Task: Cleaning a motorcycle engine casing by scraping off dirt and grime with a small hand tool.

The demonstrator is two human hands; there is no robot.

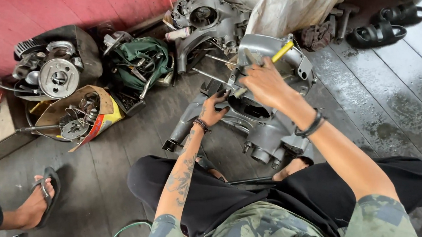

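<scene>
A grey engine casing (268, 111) lay on the wet plank floor (383, 93) between the seated person's knees. The left hand (214, 109) pressed flat on its rim, fingers spread, holding nothing. The right hand (265, 80) was closed on a yellow-handled tool (281, 51) set against the casing top. The tool could probably slip if the casing rocked on the damp boards.

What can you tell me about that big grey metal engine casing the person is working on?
The engine casing is dull grey cast metal, grimy, lying on the dark wooden floor before the seated person's knees. It has a round opening, stubby ports at its near end and thin studs jutting left. The left hand rests on its rim; the right hand holds a yellow-handled tool against its top.
</scene>
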